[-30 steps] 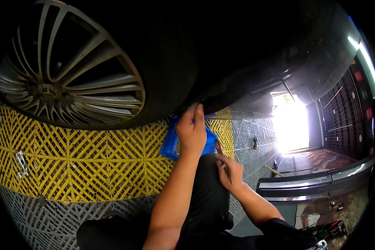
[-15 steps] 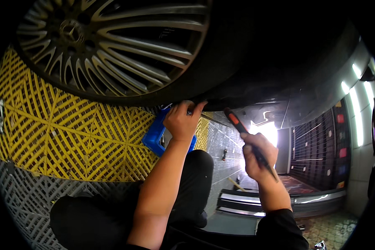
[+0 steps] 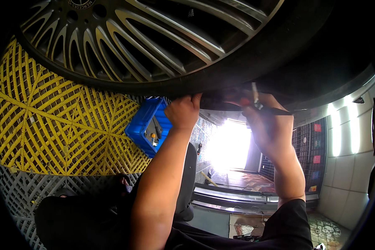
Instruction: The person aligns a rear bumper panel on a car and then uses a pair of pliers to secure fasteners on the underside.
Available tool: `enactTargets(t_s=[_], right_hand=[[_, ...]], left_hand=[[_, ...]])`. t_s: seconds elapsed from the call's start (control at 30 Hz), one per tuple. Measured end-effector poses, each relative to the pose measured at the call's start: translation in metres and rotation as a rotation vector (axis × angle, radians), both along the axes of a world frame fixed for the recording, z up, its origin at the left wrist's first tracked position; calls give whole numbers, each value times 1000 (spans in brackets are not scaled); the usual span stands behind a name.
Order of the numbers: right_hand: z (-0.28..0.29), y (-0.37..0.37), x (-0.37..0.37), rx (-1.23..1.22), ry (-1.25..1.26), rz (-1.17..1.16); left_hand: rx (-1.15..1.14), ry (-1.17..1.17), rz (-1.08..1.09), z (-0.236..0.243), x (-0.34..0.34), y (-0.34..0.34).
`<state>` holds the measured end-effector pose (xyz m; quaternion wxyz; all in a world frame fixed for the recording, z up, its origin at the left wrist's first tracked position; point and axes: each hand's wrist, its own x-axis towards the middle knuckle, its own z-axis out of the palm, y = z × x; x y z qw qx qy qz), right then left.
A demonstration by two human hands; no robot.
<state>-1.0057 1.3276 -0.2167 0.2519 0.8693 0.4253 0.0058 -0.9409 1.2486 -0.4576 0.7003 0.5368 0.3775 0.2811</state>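
My left hand [image 3: 183,110], fingers curled, is at the dark lower edge beside the car's tyre [image 3: 279,37]; what it grips, if anything, is hidden. My right hand [image 3: 271,125], smeared by motion, holds a red-and-black tool [image 3: 245,101] raised against the dark underside to the right of my left hand. A pale strip shows at its fingers, too blurred to name. The silver spoked wheel [image 3: 154,50] fills the top of the view. Below my left hand a blue crate [image 3: 137,131] holds small tools and parts.
Yellow grid flooring [image 3: 50,121] lies at left, with grey grid [image 3: 25,200] below it. My dark-clothed knees are at the bottom. At right are a bright doorway [image 3: 233,146], a dark rack [image 3: 304,154], black-and-silver long panels [image 3: 221,196] and a tiled wall [image 3: 346,166] with lights.
My right hand has risen from my knee to the car's underside with the tool. My left hand stays near the tyre. The view has shifted, so the wheel now looms larger and higher.
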Motion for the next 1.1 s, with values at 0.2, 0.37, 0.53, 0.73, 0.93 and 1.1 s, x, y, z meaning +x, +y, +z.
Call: enactTargets(t_s=[0.2, 0.37, 0.53, 0.73, 0.93, 1.1], right_hand=[[-16, 13, 4, -179, -95, -13], [-20, -5, 19, -202, -61, 16], [-20, 0, 14, -225, -72, 206], [-19, -34, 25, -334, -202, 152], [-17, -7, 6, -65, -67, 245], [-17, -20, 11, -229, -86, 553]], left_hand=[[-3, -55, 61, -8, 5, 1], [21, -54, 38, -7, 2, 0], [17, -47, 42, -5, 0, 3], [17, -10, -92, 0, -5, 8], [34, -28, 24, -5, -1, 9], [20, -22, -109, 1, -7, 9]])
